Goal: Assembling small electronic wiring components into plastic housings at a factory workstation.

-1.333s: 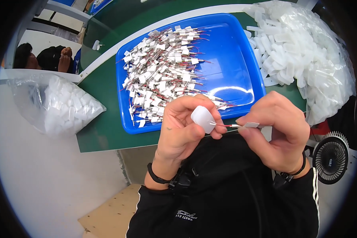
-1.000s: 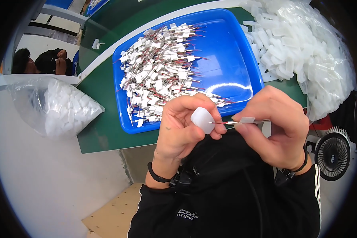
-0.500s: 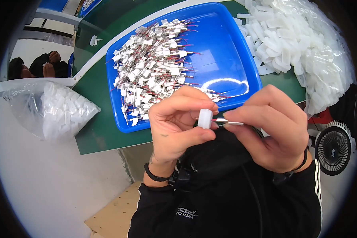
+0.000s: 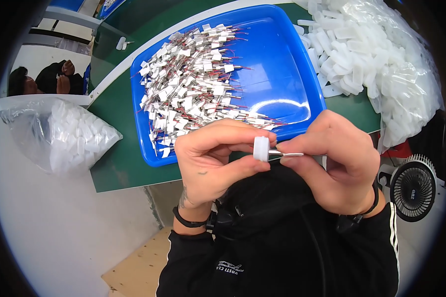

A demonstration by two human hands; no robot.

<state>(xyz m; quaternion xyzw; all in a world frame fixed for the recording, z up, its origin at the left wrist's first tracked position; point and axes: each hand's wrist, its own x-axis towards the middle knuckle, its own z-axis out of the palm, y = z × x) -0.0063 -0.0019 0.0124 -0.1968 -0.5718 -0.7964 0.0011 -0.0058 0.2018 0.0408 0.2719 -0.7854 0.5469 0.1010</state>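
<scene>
My left hand [image 4: 205, 161] pinches a small white plastic piece [image 4: 261, 148], cap-like with a stepped rim, between thumb and index finger. From the right, my right hand [image 4: 339, 161] grips a thin metal-stemmed part with a white tab [image 4: 293, 154] in its fingertips. The stem meets the right side of the white piece; how deep it sits inside cannot be seen. Just beyond my hands lies a blue tray [image 4: 285, 64] with a heap of similar wired parts [image 4: 188, 79], showing red wires, metal stems and white tabs.
The tray rests on a green table [image 4: 116, 166]. A clear bag of white plastic pieces [image 4: 79, 138] lies at the left. At the far right is a larger bag of flat, translucent white pieces [image 4: 352, 54]. A small black fan [image 4: 412, 190] stands right of my arm.
The metal stem has come up against the white piece, and the red wire that showed between them is out of sight. Both hands have shifted slightly; the white piece has turned a little.
</scene>
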